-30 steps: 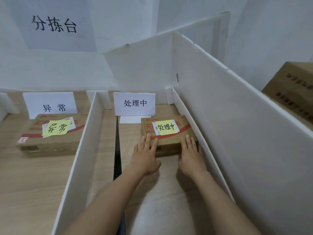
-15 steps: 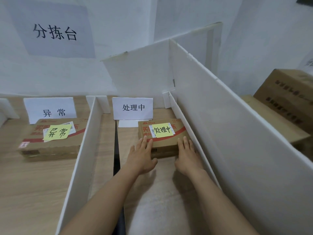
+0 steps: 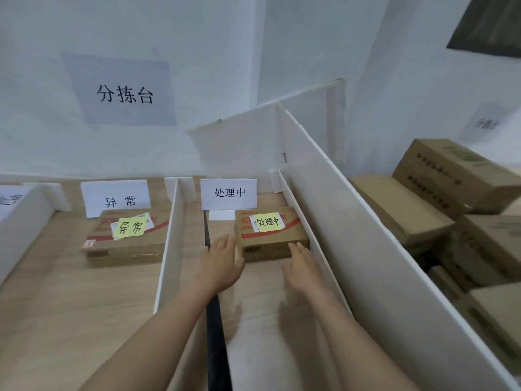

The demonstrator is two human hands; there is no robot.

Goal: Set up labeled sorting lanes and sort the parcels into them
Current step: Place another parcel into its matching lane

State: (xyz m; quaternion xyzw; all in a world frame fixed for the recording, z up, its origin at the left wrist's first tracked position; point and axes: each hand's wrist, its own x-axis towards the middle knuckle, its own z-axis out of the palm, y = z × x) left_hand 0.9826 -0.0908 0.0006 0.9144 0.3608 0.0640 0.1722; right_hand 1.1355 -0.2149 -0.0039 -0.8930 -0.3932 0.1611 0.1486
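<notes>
Both hands reach into the middle lane with fingers straight and close together, gripping nothing. The left hand (image 3: pixel 222 261) lies at the near left corner of the 处理中 parcel (image 3: pixel 272 244), its fingers running along the parcel's left side and its thumb by the front face. The right hand (image 3: pixel 303 263) has its fingertips at the parcel's near right corner, hard by the tall divider (image 3: pixel 366 263). Whether either hand presses on the cardboard cannot be told. The parcel is a flat brown carton with red print and a yellow note (image 3: pixel 269 222) reading 处理中 stuck on top. It lies flat on the table (image 3: pixel 56 320) close to the far edge, just in front of the standing white 处理中 lane sign (image 3: pixel 229 193). The low divider (image 3: pixel 169 249) is on its left and the tall one on its right, and it sits nearer the tall one. Across the low divider, in the next lane to the left, a second parcel (image 3: pixel 127 246) with a yellow 异常 note (image 3: pixel 130 227) lies before a 异常 lane sign (image 3: pixel 115 197). A dark seam (image 3: pixel 214 320) runs along the table beside the left forearm. On the wall behind hangs a 分拣台 sheet (image 3: pixel 124 94). Beyond the tall divider, at the right, brown cartons (image 3: pixel 451 187) are stacked.
</notes>
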